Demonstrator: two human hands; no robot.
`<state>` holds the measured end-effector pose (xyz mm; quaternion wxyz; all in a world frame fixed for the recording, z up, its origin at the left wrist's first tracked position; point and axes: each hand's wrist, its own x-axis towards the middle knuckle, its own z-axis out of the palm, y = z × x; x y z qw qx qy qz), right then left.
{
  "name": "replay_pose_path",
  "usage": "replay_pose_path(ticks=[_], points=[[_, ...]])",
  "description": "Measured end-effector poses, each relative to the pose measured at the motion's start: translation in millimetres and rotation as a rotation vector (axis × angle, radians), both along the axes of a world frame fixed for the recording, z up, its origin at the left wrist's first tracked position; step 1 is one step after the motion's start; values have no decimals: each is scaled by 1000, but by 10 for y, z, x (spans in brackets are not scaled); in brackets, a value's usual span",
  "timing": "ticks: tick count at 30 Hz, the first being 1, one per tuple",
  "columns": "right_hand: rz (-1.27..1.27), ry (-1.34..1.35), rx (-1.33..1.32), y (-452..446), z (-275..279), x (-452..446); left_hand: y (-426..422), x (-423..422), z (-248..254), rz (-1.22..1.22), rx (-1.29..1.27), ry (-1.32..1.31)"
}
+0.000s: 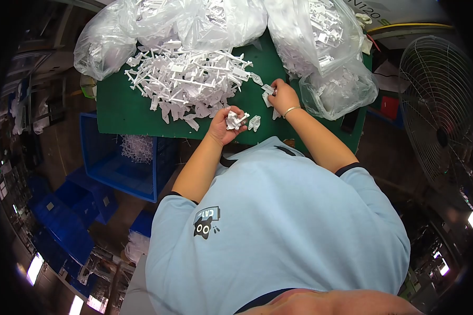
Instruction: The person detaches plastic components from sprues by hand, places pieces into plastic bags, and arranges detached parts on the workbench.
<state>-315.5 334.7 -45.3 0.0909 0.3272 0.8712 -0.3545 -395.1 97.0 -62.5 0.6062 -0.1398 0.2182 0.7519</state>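
Note:
My left hand (225, 127) is closed round white plastic parts (233, 121), with a thin arm sticking out between the fingers. To the right of it, my right hand (285, 97) is closed, its fingertips on a flat white plastic piece (267, 96) at the table surface. One loose oval white piece (255, 123) lies between the hands near the front edge, and another small oval piece (256, 79) is just beyond the right hand. A large heap of white plastic parts (189, 76) spreads over the green table (118, 113) beyond the left hand.
Clear plastic bags of white parts (333, 65) stand at the back right, with more bags (108, 52) at the back left. A blue crate (118, 178) holding white scraps sits below the table's left side. A large fan (441, 105) is at the right.

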Motion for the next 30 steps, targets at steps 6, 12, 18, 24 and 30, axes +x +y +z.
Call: replay_pose_path(ticks=[6, 12, 18, 24, 30], points=[[56, 65, 236, 199, 1, 78, 46, -37, 27, -17, -46, 12], [-105, 143, -99, 171, 235, 38, 160, -42, 129, -116, -122, 70], [70, 222, -481, -203, 607, 42, 326, -20, 310, -224, -121, 125], [45, 118, -589, -126, 678, 67, 326, -65, 223, -320, -168, 167], [11, -6, 86, -11, 320, 196, 68, -38, 190, -238, -233, 143]])
